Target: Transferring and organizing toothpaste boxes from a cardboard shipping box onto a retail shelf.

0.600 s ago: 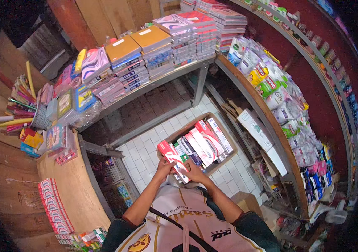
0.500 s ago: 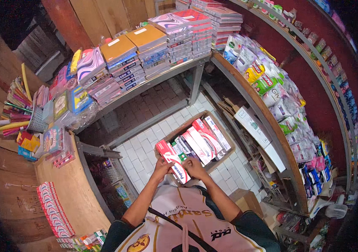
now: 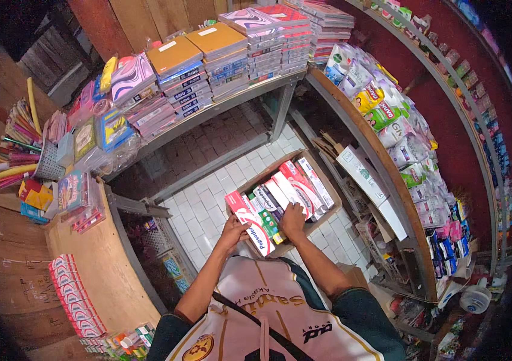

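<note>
A long red-and-white toothpaste box (image 3: 248, 225) lies slantwise at the left side of an open cardboard carton (image 3: 262, 178). My left hand (image 3: 232, 233) is closed on this box's left edge. Inside the carton, several toothpaste boxes stand in a row, among them a green one (image 3: 265, 221), a dark-and-white one (image 3: 263, 197) and a red-and-white one (image 3: 297, 183). Over their near ends is my right hand (image 3: 293, 221), its fingers bent down and pressed together between boxes. Whatever those fingertips grip is hidden.
The carton rests on white floor tiles (image 3: 202, 204). Stacked notebooks (image 3: 190, 90) fill the far table. A wooden-edged shelf with plastic packs (image 3: 388, 123) stands at right. Left, a wooden counter (image 3: 108, 259) carries a row of red-and-white boxes (image 3: 75, 295).
My right hand has moved away from the left-hand box, rightward over the carton's other boxes. My left hand keeps its hold; the green box is less covered now.
</note>
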Available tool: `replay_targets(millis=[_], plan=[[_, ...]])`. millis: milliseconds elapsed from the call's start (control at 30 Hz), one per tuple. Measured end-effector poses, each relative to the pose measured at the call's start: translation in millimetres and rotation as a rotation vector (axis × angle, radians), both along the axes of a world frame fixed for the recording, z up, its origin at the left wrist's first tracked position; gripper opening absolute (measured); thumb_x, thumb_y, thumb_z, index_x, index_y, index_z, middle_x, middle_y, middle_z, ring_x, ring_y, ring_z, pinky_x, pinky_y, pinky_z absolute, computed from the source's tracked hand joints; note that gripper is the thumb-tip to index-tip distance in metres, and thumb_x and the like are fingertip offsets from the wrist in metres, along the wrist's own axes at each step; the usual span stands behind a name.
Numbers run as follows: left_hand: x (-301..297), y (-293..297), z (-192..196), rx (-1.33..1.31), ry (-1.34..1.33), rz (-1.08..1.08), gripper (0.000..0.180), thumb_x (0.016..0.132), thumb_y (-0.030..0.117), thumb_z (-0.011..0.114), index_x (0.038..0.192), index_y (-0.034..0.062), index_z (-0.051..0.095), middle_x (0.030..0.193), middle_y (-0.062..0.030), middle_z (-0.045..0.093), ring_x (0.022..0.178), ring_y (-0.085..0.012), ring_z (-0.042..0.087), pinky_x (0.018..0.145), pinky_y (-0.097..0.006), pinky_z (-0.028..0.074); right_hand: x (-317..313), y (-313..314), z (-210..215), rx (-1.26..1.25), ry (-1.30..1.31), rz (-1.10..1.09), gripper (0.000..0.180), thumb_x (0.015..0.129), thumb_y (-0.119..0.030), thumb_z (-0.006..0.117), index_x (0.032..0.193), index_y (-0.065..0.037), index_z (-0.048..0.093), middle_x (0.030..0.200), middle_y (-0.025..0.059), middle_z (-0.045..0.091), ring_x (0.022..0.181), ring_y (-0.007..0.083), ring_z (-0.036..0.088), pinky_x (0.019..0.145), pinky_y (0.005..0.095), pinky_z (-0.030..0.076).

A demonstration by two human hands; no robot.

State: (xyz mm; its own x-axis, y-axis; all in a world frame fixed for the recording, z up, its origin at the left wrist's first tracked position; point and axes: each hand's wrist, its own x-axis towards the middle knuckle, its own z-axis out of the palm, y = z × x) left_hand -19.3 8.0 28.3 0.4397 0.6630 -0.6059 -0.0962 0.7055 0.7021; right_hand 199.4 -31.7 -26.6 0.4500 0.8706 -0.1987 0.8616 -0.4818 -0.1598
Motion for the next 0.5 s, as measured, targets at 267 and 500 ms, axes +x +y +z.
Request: replay_targets(millis=[267,500], plan=[[-6,-2,-8,0.009,-0.009,0.018,0.049,0.083,0.011,0.066,0.123,0.0059,0.037,0.106,-0.0125,0.062,0.095,-0.0249,0.064,0.079,-0.041,0.054,-14,18,-9,0.087,-0.023,0.006,0.045,0.074,-0.011,0.059,0.115,0.004,0.048,0.112,0.0199,0.048,0.107,0.0346,0.047,0.085,0.0526,0.041],[0,-1,-7,0.028,-0.001,-0.013,0.053,0.082,0.011,0.067,0.125,0.0017,0.037,0.111,-0.0147,0.06,0.097,-0.0246,0.063,0.08,-0.041,0.053,9,36,-30,-0.004,-0.164,0.093,0.04,0.073,-0.017,0.064,0.108,0.001,0.054,0.108,0.0167,0.054,0.107,0.0315,0.05,0.085,0.0488,0.042]])
